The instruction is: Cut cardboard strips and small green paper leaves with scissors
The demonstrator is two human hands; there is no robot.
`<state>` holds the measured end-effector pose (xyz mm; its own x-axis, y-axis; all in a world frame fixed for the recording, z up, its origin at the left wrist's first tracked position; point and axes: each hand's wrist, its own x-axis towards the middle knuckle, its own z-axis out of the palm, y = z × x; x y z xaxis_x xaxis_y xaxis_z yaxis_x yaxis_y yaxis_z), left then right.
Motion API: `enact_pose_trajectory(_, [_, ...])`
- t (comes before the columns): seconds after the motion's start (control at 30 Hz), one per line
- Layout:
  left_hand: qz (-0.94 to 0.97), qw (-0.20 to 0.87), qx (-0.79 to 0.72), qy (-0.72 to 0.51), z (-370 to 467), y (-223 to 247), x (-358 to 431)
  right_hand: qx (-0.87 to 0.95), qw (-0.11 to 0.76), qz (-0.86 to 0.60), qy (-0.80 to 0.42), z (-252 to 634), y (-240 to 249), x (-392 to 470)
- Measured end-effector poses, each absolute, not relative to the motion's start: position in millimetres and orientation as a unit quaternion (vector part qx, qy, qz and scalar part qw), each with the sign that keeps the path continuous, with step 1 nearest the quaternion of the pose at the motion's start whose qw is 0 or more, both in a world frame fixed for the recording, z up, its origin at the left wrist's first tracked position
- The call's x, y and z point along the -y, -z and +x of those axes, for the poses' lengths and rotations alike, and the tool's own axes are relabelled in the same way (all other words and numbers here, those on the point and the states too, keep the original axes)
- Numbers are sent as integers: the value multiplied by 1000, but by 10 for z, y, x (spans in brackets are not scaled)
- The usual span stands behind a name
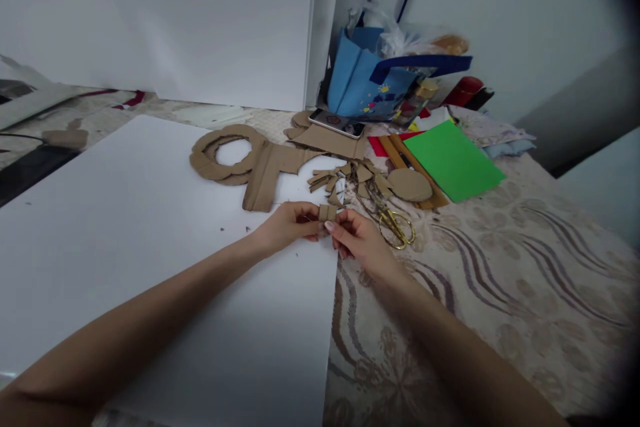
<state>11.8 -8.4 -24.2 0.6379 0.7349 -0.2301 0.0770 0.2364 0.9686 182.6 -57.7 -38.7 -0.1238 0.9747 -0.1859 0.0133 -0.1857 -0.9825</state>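
Evidently, the small cardboard piece (327, 213), pinched by left hand (290, 221) at nine o'clock and right hand (364, 241) at four, should prove light, stiff, creasable, best held edgewise.

A slender, bare left forearm (175, 293) and a slender, bare right forearm (460, 340) are seen, both uncovered down to the lower edge of view. The slim-fingered left hand (290, 223) and right hand (364, 240) are likewise bare, and a smooth, glossy thumbnail (329, 226) is shown on the right.
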Motion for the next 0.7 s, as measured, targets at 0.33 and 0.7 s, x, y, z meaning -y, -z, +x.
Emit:
enact_pose_trajectory(0.33, [528, 726, -359, -256, 104, 219, 99, 470, 431, -517, -571, 1841, 307, 580])
enact_pose_trajectory(0.7, [596, 674, -356, -253, 125, 270, 140, 446, 404, -482, -637, 1832, 354, 584])
